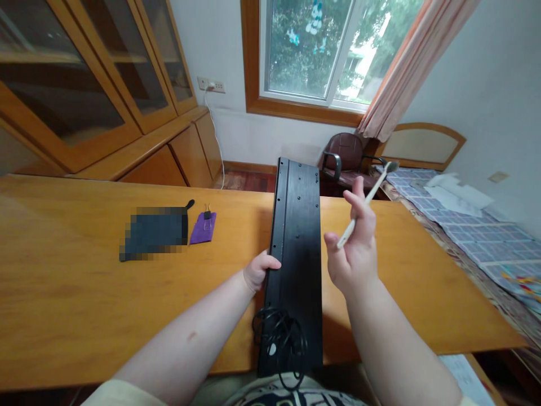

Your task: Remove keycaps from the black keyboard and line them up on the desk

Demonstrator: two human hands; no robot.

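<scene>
My left hand is closed around the left edge of a long black keyboard, its thumb on the near face. The keyboard is held up over the table with its screwed underside toward me; its keys are hidden. A coiled black cable hangs over its lower end, near my body. In my right hand, raised to the right of the keyboard, is a white toothbrush. Its greyish bristle head points up and away to the right, apart from the keyboard.
On the wooden table, a blurred dark pouch lies left, beside a purple cloth piece with a black binder clip. Glass-door cabinets line the left wall. Beyond the table are a brown chair and a bed.
</scene>
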